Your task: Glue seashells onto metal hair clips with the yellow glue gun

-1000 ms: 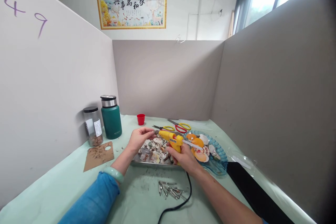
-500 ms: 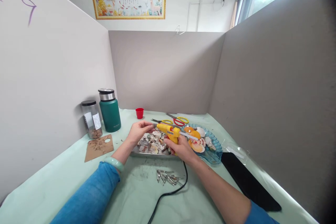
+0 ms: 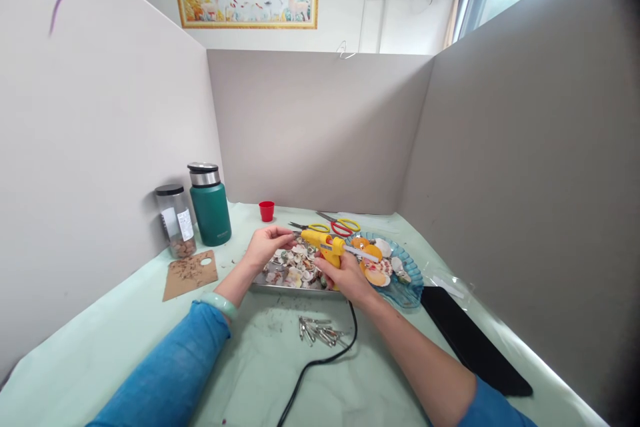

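Observation:
My right hand [image 3: 345,275] is wrapped round the handle of a yellow hot glue gun [image 3: 326,245], with a pale glue stick [image 3: 361,253] poking out of its back end. The nozzle points left, close to the fingertips of my left hand [image 3: 270,244]. Those fingers are pinched together on something small that I cannot make out, perhaps a hair clip by its dark edge. Beneath both hands lies a metal tray [image 3: 295,291] full of small seashells [image 3: 296,268]. The gun's black cord [image 3: 320,361] runs toward me across the cloth.
Metal hair clips [image 3: 320,331] lie in front of the tray. A blue plate [image 3: 413,280] of larger shells is at right, beside a black slab [image 3: 475,340]. Scissors [image 3: 345,225] and a red cup [image 3: 267,211] stand behind. At left are a green flask [image 3: 210,213], jar [image 3: 176,223] and brown card [image 3: 190,275].
The view has tilted slightly downward, so everything sits a little differently in the picture. Both hands keep nearly the same pose, the glue gun still by the left fingertips.

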Tool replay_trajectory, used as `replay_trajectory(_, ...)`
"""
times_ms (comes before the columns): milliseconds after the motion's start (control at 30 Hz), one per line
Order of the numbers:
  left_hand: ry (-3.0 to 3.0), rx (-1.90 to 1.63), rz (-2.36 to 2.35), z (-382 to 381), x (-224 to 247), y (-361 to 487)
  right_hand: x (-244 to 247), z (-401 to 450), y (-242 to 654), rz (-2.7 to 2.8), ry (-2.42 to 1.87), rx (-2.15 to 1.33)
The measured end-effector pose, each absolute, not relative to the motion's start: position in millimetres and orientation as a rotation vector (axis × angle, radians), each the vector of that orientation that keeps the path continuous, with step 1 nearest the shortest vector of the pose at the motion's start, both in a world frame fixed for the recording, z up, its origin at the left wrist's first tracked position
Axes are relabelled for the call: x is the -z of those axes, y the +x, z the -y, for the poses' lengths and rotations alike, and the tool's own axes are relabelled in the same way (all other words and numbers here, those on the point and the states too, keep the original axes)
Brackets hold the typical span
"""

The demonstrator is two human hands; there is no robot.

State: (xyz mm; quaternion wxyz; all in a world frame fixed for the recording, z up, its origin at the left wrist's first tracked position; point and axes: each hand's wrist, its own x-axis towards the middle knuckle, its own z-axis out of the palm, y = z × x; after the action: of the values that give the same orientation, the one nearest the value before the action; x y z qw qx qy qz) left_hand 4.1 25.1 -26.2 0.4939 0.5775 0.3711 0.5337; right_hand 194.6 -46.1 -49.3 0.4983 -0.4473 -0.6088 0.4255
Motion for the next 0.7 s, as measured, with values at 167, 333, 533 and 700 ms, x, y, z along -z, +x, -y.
replay_trajectory(167, 1.368, -1.313, -0.893, -27.5, 28.2, 3.3, 49.0, 47.4, 194.3, 1.501, -1.071, -1.009)
replay_trajectory(333, 1.352, -1.314, -0.882, -26.4, 26.5, 3.1, 48.7, 48.6, 194.6, 1.518, -1.085, -1.013)
replay_trajectory(533, 1.369, -1.304, -0.904, -26.9, 27.6, 2.5, 48.8, 48.6, 194.3, 1.499, -1.084, -0.984)
replay_trajectory(700, 1.38, -1.288, -0.913, -27.2, 27.7, 2.7, 50.5, 47.4, 194.9, 1.525, -1.077, -1.003)
